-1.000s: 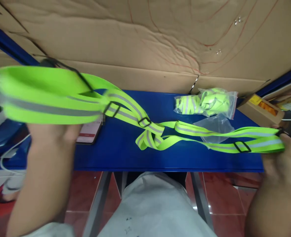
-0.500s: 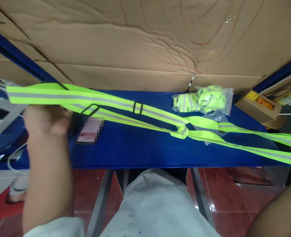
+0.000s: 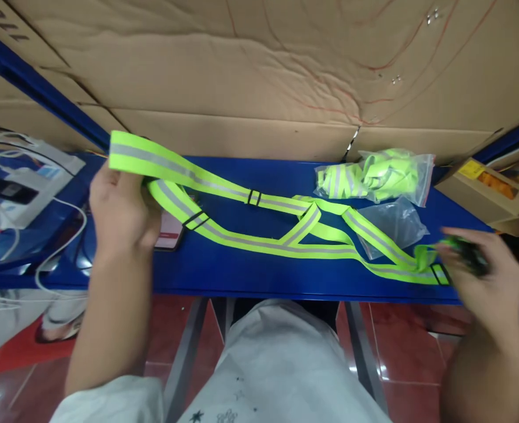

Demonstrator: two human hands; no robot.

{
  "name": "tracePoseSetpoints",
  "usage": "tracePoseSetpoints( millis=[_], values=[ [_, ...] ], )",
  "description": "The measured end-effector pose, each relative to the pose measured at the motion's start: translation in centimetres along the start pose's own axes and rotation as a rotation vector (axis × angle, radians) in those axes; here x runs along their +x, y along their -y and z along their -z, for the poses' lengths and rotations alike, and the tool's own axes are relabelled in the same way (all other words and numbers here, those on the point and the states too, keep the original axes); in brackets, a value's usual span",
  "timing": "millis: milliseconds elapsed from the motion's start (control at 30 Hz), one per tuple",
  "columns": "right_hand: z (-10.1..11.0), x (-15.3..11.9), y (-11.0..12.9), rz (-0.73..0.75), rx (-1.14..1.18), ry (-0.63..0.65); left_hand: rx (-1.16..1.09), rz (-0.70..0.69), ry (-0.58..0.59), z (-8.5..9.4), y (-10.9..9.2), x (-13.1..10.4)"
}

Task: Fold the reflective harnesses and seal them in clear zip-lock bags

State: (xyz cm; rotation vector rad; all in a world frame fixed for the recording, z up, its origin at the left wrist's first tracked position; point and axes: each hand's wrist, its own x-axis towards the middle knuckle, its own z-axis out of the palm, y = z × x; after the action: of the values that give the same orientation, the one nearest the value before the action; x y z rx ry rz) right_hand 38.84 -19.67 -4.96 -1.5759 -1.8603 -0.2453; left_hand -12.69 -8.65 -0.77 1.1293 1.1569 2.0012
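Note:
A neon-green strap harness (image 3: 321,252) with a grey stripe and black sliders stretches across the blue table. My left hand (image 3: 124,205) is closed on its left end, holding that loop raised off the surface. At the other end, my right hand (image 3: 484,273) is closed on the strap, with a blurred dark piece between the fingers. The middle of the harness hangs slack, low over or on the table, with a short strap joining its two long bands.
Behind the harness lie bagged green straps (image 3: 374,175) and a crumpled clear bag (image 3: 395,223). An open cardboard box (image 3: 484,194) stands right. A phone (image 3: 168,230) is partly behind my left hand; white cables (image 3: 43,264) lie left. Cardboard (image 3: 241,76) backs the blue table (image 3: 241,276).
Both hands have moved inward, and the taut harness has slackened and dropped lower. My right hand has come into fuller view. The camera view has shifted slightly.

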Motion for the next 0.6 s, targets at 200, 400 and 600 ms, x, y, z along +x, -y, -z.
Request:
tracePoseSetpoints(
  millis=[200, 400, 600],
  values=[
    [-9.7, 7.3, 12.5, 0.419, -0.053, 0.566, -0.185, 0.136, 0.026, -3.6, -3.6, -3.1],
    [-15.4, 10.7, 13.3, 0.4, -0.153, 0.717, -0.173, 0.057, 0.045, -1.0, -5.5, -2.9],
    [-13.0, 10.2, 11.5, 0.357, -0.244, 0.681, -0.194, -0.098, -0.109, 3.3, -4.6, 0.8]
  ],
)
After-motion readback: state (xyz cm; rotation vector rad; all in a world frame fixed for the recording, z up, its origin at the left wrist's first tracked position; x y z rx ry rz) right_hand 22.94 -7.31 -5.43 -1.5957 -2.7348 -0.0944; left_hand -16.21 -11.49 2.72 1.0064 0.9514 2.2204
